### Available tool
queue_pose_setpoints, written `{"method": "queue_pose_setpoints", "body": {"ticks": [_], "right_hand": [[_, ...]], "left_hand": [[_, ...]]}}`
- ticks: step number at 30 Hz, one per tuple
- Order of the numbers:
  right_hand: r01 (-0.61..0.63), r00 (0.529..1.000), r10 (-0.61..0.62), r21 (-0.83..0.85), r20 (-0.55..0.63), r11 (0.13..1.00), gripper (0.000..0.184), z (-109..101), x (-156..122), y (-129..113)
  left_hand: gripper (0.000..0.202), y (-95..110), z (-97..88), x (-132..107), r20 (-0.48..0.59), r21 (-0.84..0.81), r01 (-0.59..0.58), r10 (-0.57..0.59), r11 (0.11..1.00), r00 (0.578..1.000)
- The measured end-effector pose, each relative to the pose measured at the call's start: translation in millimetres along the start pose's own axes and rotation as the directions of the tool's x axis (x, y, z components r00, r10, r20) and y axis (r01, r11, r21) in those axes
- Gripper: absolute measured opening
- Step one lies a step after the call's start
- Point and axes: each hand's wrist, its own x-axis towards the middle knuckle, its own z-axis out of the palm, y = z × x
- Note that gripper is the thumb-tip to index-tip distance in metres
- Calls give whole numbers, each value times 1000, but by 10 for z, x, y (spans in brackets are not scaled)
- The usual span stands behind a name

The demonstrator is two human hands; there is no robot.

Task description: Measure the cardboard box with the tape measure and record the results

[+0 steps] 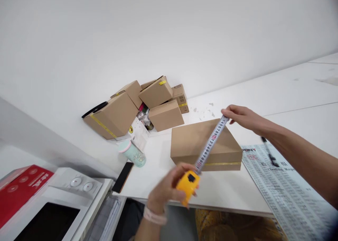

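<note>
My left hand (171,188), with a pale band at the wrist, is wrapped round the yellow case of a tape measure (188,185). A white blade with black and red numbers runs up and to the right from the case. At its far end, my right hand (239,117) pinches the tip between thumb and fingers. The stretched blade passes diagonally over a closed cardboard box (191,138) on the white table (211,188). Whether blade and box touch, I cannot tell. Yellow tape runs along the box's near side.
More cardboard boxes (155,94) are piled against the wall. A mint-green cup (133,154) and a black phone-like slab (123,177) lie at the left. A printed sheet (280,184) with a black pen (269,152) is at the right. A white microwave (60,202) stands lower left.
</note>
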Motion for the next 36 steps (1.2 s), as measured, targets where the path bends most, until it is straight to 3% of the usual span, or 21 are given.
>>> {"method": "queue_pose_setpoints", "body": {"ticks": [2, 5, 8, 11, 15, 18, 31, 34, 36], "right_hand": [[55, 997, -51, -73, 60, 996, 54, 113, 183, -74], [70, 993, -47, -236, 106, 969, 49, 354, 463, -67], [37, 998, -13, -395, 62, 918, 44, 593, 675, 27], [15, 999, 6, -460, 44, 888, 41, 750, 782, 124], [9, 998, 24, -501, 60, 865, 39, 804, 808, 210], [23, 996, 26, -501, 90, 865, 40, 786, 795, 241], [-9, 996, 41, -381, 75, 925, 39, 798, 816, 245], [0, 1000, 2, -273, 6, 962, 44, 740, 756, 179], [10, 994, -26, -149, -104, 989, 56, 610, 628, 166]], "left_hand": [[80, -246, 351, 77, 53, -118, -14, 21, 993, 998], [73, -469, 663, 351, -106, -260, -149, 125, 954, 986], [67, -513, 773, 658, -268, -330, -262, 176, 907, 947], [67, -528, 830, 872, -334, -345, -266, 147, 900, 931], [73, -616, 958, 968, -427, -366, -266, 93, 892, 900], [77, -680, 1058, 949, -439, -365, -239, 60, 900, 897], [81, -711, 1141, 916, -453, -326, -213, 46, 921, 890], [81, -690, 1100, 843, -439, -312, -237, 82, 920, 895], [81, -663, 988, 691, -459, -248, -309, 169, 918, 872]]}}
